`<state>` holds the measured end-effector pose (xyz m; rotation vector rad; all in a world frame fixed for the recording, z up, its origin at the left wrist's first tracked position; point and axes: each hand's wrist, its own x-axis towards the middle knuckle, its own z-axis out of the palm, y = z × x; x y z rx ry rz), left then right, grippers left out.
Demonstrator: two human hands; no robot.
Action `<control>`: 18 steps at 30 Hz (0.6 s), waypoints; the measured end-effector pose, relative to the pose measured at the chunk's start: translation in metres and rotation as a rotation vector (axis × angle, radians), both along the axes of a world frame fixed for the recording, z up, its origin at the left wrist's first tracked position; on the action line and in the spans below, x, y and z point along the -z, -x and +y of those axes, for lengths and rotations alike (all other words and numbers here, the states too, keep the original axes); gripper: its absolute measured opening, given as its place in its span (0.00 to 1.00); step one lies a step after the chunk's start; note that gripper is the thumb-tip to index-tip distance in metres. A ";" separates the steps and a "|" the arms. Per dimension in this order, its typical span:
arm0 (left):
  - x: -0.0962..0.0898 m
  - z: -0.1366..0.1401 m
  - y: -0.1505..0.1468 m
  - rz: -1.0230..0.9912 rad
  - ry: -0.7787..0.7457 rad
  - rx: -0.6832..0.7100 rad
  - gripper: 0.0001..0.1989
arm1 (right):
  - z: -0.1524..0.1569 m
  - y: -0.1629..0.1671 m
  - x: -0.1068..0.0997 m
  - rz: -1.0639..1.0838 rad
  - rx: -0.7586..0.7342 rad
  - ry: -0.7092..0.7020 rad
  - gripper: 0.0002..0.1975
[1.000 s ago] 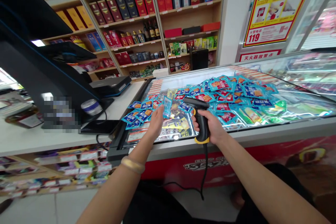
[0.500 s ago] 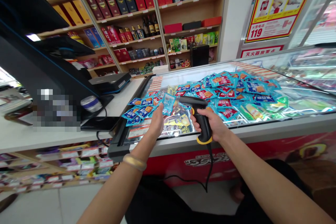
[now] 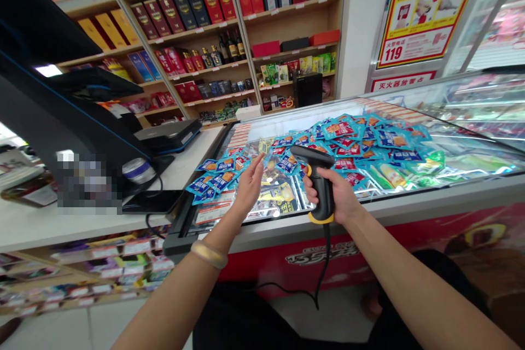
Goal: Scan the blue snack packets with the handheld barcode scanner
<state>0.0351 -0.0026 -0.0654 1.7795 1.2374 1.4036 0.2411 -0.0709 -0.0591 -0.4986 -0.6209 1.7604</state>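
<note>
R hand (image 3: 343, 197) had its grip closed round blk scanner (image 3: 326, 194), above front edge of glass-topped case (image 3: 283, 231). L hand (image 3: 249, 185) was nr blue pkts (image 3: 223, 179) on case; couldn't tell if its grip held one.

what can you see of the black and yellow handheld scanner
The black handheld scanner with yellow trim looks like plastic. The person's bare right hand wraps its near-upright handle; its head points to the picture's left. A black cable hangs from the yellow-rimmed base, before the glass-topped case.
</note>
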 end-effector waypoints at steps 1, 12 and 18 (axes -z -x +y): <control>-0.004 0.005 -0.007 0.094 -0.082 0.008 0.26 | 0.000 -0.005 -0.001 0.015 0.034 -0.010 0.10; -0.015 0.063 -0.118 0.682 -0.411 0.090 0.26 | 0.005 -0.067 -0.005 0.055 0.267 0.020 0.08; -0.009 0.065 -0.122 0.721 -0.323 0.034 0.27 | 0.004 -0.073 -0.003 0.063 0.284 0.041 0.08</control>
